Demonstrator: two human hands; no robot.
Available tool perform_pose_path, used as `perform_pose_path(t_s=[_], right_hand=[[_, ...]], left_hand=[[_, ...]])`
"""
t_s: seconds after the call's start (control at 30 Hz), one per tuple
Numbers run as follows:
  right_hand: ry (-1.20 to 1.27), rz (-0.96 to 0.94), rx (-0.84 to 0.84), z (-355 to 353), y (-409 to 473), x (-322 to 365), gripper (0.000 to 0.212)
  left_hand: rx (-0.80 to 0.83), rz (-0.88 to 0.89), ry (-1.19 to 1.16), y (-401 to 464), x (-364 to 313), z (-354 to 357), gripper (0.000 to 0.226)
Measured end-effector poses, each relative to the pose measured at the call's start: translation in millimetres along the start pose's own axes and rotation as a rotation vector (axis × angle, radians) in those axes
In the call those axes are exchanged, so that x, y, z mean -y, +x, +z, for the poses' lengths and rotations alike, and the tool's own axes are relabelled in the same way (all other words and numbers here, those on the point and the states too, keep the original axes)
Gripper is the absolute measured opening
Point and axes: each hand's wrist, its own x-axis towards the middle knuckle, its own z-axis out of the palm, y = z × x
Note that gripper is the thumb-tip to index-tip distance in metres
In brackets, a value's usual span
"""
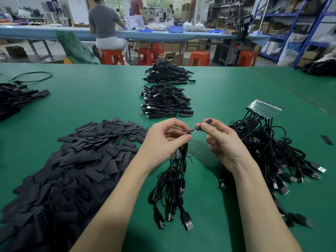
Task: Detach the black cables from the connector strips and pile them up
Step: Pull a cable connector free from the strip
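Black cables (174, 179) hang in a bunch above the green table (91, 99), the left hand (163, 140) pinching their upper ends while the right hand (220, 140) pinches a black sleeve (207, 122) at one tip, seemingly steadying against the pull.

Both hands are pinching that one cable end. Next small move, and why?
Probably pull the hands apart: left hand pinches the cable at its exposed end, right hand pinches the black sleeve beside it, and their grips nearly meet.
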Motion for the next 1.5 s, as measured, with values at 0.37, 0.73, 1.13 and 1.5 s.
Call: perform_pose_path(t_s=[0.37,0.73,1.13,1.5], right_hand=[[-0.034,0.042,0.024,2.9,1.1,3.7,0.024],[-0.035,0.063,0.095,8.0,1.3,0.6,0.029],[-0.035,0.080,0.113,6.6,1.9,-2.4,0.033],[-0.077,0.067,0.107,9.1,3.8,-6.7,0.036]], left_hand=[[-0.036,0.058,-0.010,-2.6,-2.4,5.3,0.012],[-0.040,0.059,-0.070,-3.0,-0.6,2.1,0.014],[-0.087,0.043,-0.142,-3.4,2.4,2.4,0.015],[-0.094,0.049,-0.121,-2.8,4.0,1.4,0.014]])
